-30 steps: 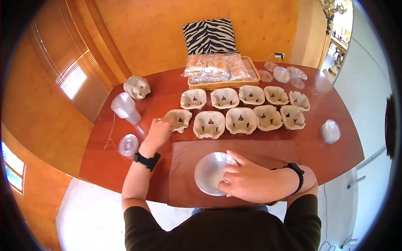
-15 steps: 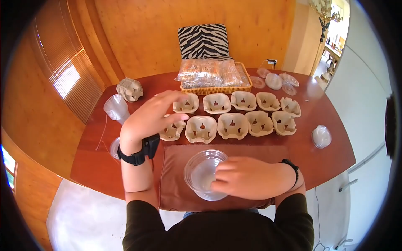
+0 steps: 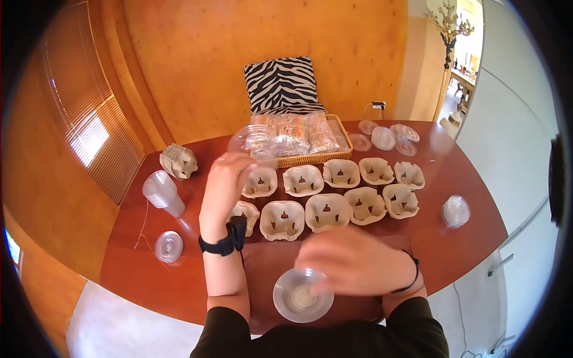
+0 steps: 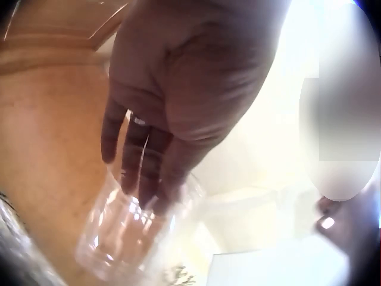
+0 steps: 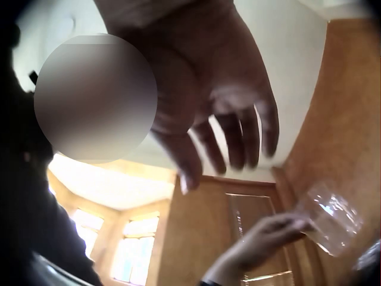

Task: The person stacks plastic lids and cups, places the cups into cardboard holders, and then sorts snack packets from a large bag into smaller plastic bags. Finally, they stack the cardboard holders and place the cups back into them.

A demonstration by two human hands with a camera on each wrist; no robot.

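My left hand is raised over the left end of the carrier rows. It holds a clear plastic cup by the rim between thumb and fingers. In the head view that cup overlaps the basket. My right hand hovers at the right rim of another clear plastic cup, seen from above on the brown cloth. The right wrist view shows the right hand's fingers straight and spread, with nothing in them. Ahead stand two rows of pulp cup carriers.
A wicker basket of wrapped packets stands at the back. On the left are stacked carriers, nested clear cups and a clear lid. More lids lie back right, with a lid stack at right.
My left hand has come away from the front-left carrier and risen, now with a clear cup in it. My right hand has lifted from the cup on the cloth.
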